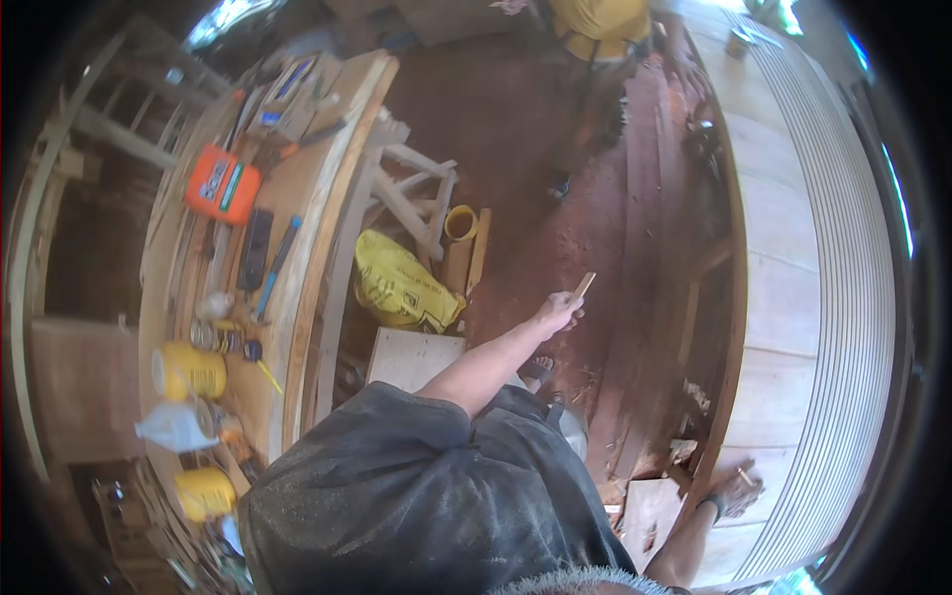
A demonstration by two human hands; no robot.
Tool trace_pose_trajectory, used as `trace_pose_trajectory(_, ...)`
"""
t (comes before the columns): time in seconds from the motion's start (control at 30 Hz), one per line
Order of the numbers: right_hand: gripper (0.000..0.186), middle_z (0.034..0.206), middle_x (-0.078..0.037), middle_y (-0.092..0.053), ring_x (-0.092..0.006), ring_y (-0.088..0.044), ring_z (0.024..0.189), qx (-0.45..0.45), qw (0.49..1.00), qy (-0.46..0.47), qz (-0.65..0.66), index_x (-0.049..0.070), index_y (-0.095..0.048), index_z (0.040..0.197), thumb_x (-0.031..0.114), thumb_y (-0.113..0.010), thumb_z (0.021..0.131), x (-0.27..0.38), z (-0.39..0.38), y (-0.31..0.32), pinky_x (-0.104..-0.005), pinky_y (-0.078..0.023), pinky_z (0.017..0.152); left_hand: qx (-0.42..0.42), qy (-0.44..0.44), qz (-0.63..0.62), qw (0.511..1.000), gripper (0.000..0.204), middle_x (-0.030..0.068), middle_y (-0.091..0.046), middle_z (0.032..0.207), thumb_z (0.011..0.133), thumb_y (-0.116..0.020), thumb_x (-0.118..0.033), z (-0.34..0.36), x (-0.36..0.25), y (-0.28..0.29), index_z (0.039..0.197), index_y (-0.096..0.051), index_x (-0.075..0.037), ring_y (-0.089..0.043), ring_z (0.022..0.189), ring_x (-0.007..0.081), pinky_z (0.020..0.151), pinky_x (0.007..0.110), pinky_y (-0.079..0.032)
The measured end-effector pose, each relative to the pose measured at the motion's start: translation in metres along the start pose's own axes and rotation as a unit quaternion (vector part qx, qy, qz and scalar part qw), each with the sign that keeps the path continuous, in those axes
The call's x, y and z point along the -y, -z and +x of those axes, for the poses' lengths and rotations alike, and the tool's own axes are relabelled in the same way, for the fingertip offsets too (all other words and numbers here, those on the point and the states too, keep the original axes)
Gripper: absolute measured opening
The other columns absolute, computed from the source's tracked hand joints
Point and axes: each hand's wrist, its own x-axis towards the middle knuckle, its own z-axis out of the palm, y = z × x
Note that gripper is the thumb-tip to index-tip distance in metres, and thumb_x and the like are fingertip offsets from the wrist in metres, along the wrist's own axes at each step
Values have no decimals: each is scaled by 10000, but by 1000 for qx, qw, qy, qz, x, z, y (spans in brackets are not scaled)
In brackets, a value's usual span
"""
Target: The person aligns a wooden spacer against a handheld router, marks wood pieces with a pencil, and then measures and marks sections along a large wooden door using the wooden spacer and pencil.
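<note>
My left hand (563,310) is out in front of me over the floor, its fingers closed round the lower end of a short flat wooden strip (588,283). The strip points up and away from the hand. At the lower right, my right hand (736,490) is at the near part of a long pale wooden panel (778,297) with many narrow parallel grooves along its far right side. A short pale stick (745,476) shows between that hand's fingers; its kind is too small to make out. A dark band circles the right wrist.
On the left, a workbench (327,198) carries an orange container (223,185), a blue-handled tool (279,266), yellow tubs (188,371) and a clear jug (177,426). Beneath it lie a yellow sack (402,283) and a yellow pipe (460,223). Another person in yellow (600,25) stands ahead.
</note>
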Motion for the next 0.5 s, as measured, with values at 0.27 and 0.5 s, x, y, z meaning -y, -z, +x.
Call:
trace_pose_trajectory(0.27,901,1357,-111,-582,-292,-520,1297,22,999,-14,-26,116,-550,1390,841,-418,871,11,3,17,-540,-374,1045,-133,-87,411,898,341,204,-720,952,891,-714,-369,-69,88,130,959,-707,-34,-694,919,391,812,476,-532)
trace_pose_trajectory(0.5,893,1297,-127,-604,-306,-533,1273,29,999,-19,-25,94,-553,1367,829,-423,877,12,7,16,-569,-381,1014,-177,10,386,905,411,204,-721,1046,875,-736,-362,-156,157,173,1157,-689,-67,-687,1000,384,882,453,-536)
